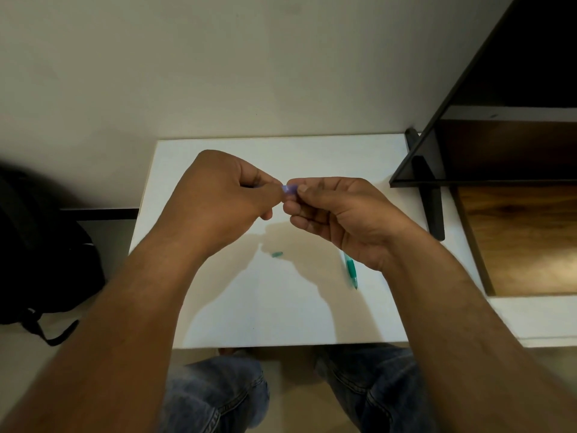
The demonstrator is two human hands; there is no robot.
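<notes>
Above a white table [281,307], my left hand [224,192] and my right hand [337,214] meet fingertip to fingertip. Between them shows a small purple piece [288,189], pinched by the thumbs and fingers of both hands; most of it is hidden, so I cannot tell its full shape. A green pen [351,270] lies on the table under my right wrist, partly covered by it. A small green cap [277,254] lies on the table below the hands.
A black shelf unit [468,151] with a wooden panel stands at the right, its leg resting on the table's right edge. A black backpack [40,260] sits on the floor at the left. My knees in jeans [218,395] show under the table's near edge.
</notes>
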